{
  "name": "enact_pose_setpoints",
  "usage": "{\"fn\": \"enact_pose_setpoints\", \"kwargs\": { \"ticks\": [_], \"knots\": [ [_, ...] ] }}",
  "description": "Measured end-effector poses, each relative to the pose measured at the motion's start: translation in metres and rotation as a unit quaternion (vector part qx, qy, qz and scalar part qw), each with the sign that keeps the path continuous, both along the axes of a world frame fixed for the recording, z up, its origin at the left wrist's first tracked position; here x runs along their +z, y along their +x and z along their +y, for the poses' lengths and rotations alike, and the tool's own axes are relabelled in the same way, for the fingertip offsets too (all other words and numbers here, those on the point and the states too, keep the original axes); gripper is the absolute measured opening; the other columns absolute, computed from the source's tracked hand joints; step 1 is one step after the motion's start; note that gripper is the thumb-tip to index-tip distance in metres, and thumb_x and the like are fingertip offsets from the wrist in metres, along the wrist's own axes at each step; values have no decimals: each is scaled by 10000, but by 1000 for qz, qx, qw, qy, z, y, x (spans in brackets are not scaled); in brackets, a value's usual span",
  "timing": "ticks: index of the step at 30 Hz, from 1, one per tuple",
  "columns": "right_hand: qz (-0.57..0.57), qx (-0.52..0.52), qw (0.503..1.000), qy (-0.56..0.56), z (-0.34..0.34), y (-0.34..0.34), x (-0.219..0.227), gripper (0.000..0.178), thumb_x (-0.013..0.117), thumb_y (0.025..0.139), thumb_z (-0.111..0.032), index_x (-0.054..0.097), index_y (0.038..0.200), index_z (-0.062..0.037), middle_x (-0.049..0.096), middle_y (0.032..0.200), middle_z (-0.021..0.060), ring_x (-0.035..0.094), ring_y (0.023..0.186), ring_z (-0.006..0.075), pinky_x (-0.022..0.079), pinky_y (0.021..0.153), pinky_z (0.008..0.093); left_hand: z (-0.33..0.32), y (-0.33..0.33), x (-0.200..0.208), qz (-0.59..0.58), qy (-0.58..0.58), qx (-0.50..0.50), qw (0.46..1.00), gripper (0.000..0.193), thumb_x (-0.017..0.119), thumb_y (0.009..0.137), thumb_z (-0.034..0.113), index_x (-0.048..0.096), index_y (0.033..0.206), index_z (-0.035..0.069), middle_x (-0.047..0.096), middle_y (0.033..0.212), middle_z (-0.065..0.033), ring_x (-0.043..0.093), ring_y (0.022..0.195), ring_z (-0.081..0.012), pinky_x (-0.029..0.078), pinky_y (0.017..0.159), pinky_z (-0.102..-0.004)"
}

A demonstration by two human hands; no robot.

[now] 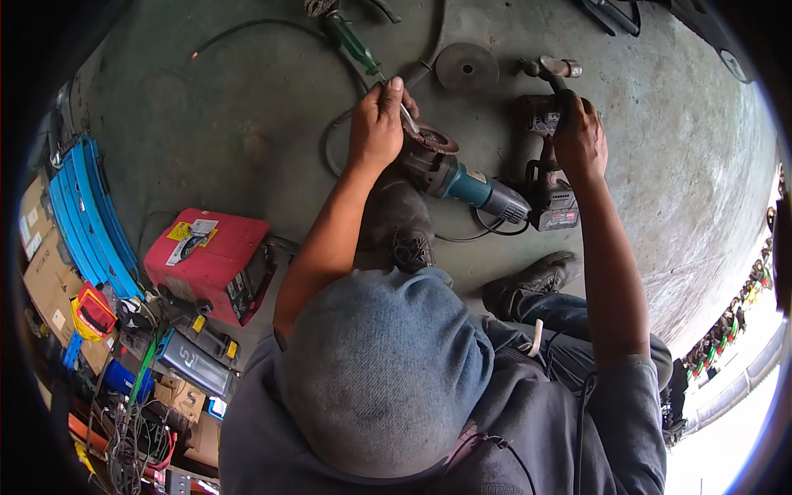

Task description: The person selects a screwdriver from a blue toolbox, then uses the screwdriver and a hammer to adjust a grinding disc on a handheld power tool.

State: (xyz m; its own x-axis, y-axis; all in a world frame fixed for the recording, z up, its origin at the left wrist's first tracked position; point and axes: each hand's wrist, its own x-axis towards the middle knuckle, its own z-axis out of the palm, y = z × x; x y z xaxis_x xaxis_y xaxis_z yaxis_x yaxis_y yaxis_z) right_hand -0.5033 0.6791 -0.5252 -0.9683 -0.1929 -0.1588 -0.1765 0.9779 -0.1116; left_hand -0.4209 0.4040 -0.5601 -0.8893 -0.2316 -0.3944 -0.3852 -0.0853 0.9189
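Note:
My left hand (379,128) is closed round a thin metal rod (410,121), its lower end against the worn brown disc (437,140) of a teal and black angle grinder (469,186). The grinder lies on the floor, its head beside my left boot. Just past my fingers is a green-handled tool (353,41); I cannot tell whether the rod belongs to it. My right hand (580,136) grips the dark handle of a hammer (561,67), which is held above a cordless power tool (551,198) with a battery at its base.
A grey disc (468,68) lies flat on the concrete floor, near dark cables. To the left sits a red machine (206,262), with blue curved panels (92,216), cardboard and tangled wires beyond. Dark tools (612,15) lie at the far right. My boots (540,276) flank the grinder.

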Motion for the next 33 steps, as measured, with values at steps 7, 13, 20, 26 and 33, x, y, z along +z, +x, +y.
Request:
{"fn": "enact_pose_setpoints", "kwargs": {
  "ticks": [7,13,20,26,33],
  "knots": [
    [-163,162,969,-86,-65,83,16,443,656,789,-320,570,1137,-60,592,1063,144,559,1014,331,448,875,440,-33,66,-23,-119,-83,-3,989,369,423,1022,333,510,811,42,533,664,-16,518,571,-107,424,554,-266],
    [-104,-9,985,-135,-107,153,-35,858,740,704,-408,324,1312,31,500,1209,208,503,1113,372,369,975,488,-5,95,-40,-90,-169,10,981,403,452,999,346,498,752,31,461,593,-20,452,540,-122,369,519,-297],
    [-50,-51,983,-168,-115,161,-46,915,783,640,-432,334,1340,-48,556,1167,154,529,1096,323,324,991,524,8,84,-36,-20,-151,68,986,351,558,953,338,558,803,21,481,624,3,457,563,-122,383,548,-283],
    [-67,-14,978,-199,-104,152,-52,922,803,603,-439,372,1322,-55,583,1135,138,566,1056,316,376,930,493,-24,39,-17,-78,-135,-101,983,478,750,811,383,618,940,-58,634,815,-70,565,726,-113,459,680,-248],
    [-17,27,947,-320,-88,144,-39,911,806,588,-404,378,1289,-8,593,1114,138,604,987,327,446,836,449,8,44,-8,-55,172,7,984,372,824,735,241,603,917,4,648,917,-87,603,897,-137,447,855,-285]
  ]
}}
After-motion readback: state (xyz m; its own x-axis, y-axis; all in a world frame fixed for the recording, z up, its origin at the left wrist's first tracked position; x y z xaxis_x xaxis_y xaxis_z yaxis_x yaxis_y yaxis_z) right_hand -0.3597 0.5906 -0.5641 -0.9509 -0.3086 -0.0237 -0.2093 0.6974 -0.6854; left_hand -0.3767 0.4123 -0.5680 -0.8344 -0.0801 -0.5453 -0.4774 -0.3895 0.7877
